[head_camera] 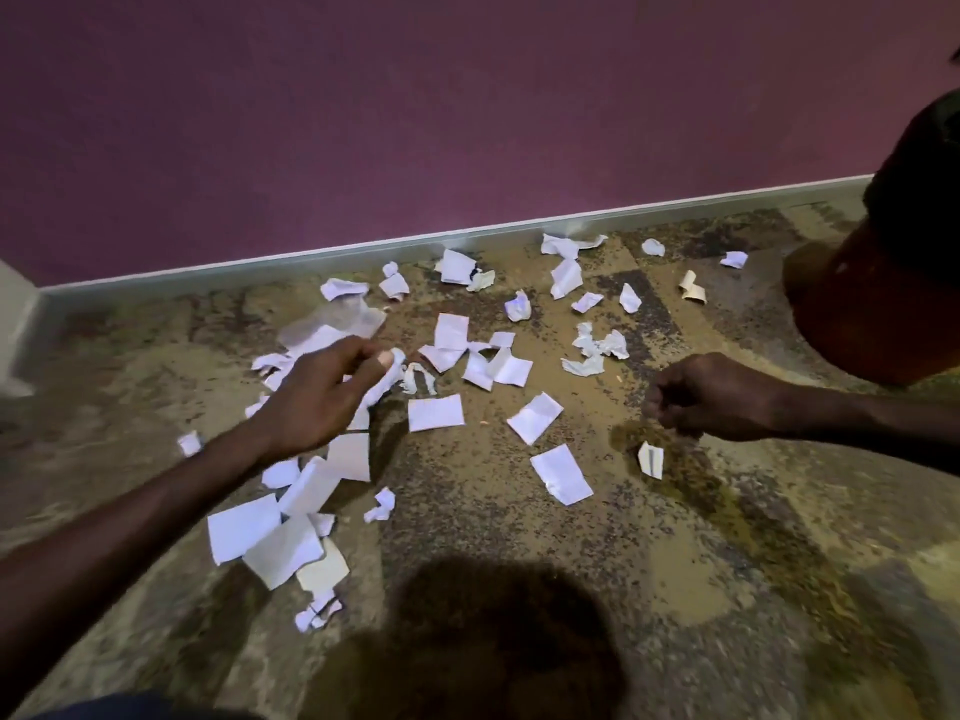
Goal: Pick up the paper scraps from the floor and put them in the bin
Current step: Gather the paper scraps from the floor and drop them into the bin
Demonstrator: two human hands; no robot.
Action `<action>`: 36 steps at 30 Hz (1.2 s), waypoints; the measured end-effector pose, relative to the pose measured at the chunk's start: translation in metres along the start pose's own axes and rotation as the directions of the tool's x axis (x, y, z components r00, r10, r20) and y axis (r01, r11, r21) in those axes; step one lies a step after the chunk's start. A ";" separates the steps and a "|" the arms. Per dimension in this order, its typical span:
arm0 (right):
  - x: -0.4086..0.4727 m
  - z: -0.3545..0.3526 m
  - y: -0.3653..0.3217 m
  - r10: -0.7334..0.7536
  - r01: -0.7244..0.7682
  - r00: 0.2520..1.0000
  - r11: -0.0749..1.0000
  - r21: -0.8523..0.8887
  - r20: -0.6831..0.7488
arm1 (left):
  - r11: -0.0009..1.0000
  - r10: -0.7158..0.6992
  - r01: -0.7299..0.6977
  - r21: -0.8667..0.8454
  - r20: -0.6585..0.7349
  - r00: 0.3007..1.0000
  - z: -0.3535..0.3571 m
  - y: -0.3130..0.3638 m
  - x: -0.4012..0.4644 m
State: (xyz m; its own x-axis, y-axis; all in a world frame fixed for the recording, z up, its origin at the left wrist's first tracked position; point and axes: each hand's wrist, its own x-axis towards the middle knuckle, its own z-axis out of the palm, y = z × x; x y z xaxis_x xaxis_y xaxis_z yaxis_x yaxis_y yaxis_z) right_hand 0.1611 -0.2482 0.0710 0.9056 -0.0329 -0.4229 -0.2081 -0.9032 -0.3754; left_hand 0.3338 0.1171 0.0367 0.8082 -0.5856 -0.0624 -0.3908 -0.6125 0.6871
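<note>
Several white paper scraps lie scattered over the patterned floor (519, 511), some flat like the one at the centre (435, 413), others crumpled. My left hand (322, 392) reaches in from the lower left and pinches a crumpled scrap (392, 374) between thumb and fingers. My right hand (711, 394) comes in from the right with its fingers curled, and nothing shows in it. It hovers just above a small folded scrap (650, 459). A dark reddish bin (872, 304) stands at the right edge, partly cut off by the frame.
A purple wall (415, 122) with a white skirting board (363, 249) runs behind the scraps. A pale corner piece (15, 324) stands at the far left. My own shadow (493, 631) falls on the floor at the bottom centre.
</note>
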 end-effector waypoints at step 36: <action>0.094 0.135 -0.064 0.487 -0.224 0.873 0.445 0.867 -0.025 | 0.914 -0.405 0.372 -0.162 -0.436 0.804 0.078 -0.101 -0.054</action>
State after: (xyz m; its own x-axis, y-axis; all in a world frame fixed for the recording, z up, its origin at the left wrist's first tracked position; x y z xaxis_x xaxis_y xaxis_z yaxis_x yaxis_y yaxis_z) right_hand 0.2094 -0.1358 -0.0559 0.6987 -0.4788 -0.5316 -0.6156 -0.0239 -0.7877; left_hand 0.2953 0.1689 -0.0856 0.9999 0.0089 -0.0122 0.0150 -0.6920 0.7218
